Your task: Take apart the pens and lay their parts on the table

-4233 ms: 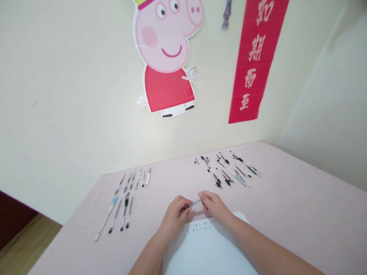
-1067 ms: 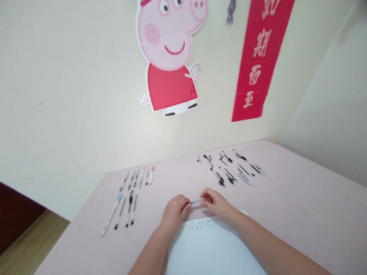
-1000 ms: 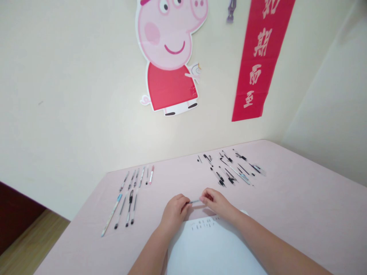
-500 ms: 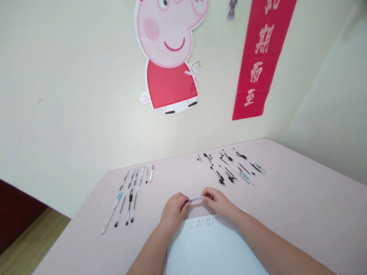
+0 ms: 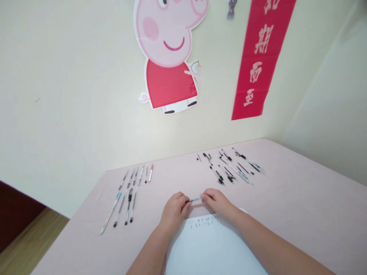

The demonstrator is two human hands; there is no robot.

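Observation:
A slim clear pen (image 5: 196, 199) spans the gap between my two hands, just above the table. My left hand (image 5: 175, 209) is closed around its darker end. The fingers of my right hand (image 5: 216, 200) pinch the other end, so both tips are hidden. Beneath my wrists lies a white sheet of paper (image 5: 212, 248) with small dark marks along its top edge. Off to the left, several pens lie side by side in two rows, among them a blue-capped pen (image 5: 110, 214), a black-gripped pen (image 5: 129, 204) and a pink pen (image 5: 150, 173).
Loose black pen parts, caps and refills (image 5: 229, 173) are scattered at the back right of the pink table (image 5: 298, 206). Behind it rises a wall with a cartoon pig sticker (image 5: 172, 82) and a red banner (image 5: 259, 76). Wooden floor (image 5: 31, 236) shows past the left edge.
The right-hand fingers have closed a little more tightly on the pen's end. Otherwise the hands and the pen stay almost where they were.

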